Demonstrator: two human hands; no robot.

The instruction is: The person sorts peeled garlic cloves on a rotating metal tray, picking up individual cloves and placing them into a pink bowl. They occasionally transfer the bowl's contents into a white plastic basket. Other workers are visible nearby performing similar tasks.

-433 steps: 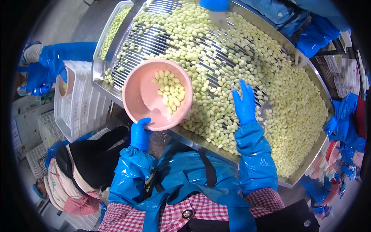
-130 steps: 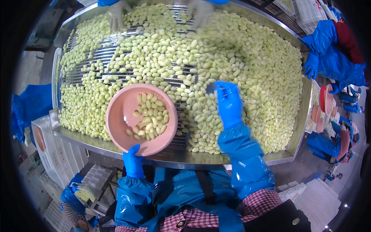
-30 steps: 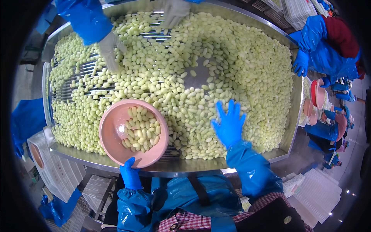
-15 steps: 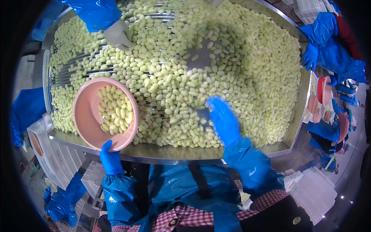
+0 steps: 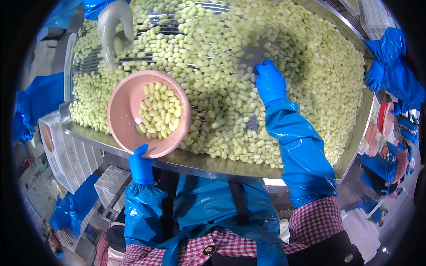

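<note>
A wide metal tray (image 5: 266,181) holds a thick layer of pale green oval fruits (image 5: 328,88) that look like grapes. My left hand (image 5: 141,166), in a blue glove, grips the near rim of a pink bowl (image 5: 125,128), thumb over the edge. Inside the bowl, a heap of the same fruits (image 5: 162,111) lies toward the right side. My right hand (image 5: 270,83), also blue-gloved, is over the middle of the tray with its fingers curled at a bare grey patch (image 5: 253,55). Whatever its fingers may hold is hidden.
Across the tray at the far left, a co-worker's pale-gloved hand (image 5: 116,31) reaches over the fruits. Another person's blue-gloved hand (image 5: 375,76) is by the right edge. White crates (image 5: 73,153) stand at the left, and red and pink bowls (image 5: 385,117) sit at the far right.
My right hand has reached farther over the tray, and its fingers have curled. The bowl, still in my left hand, appears farther right as the view shifts. The co-worker's pale-gloved hand has turned.
</note>
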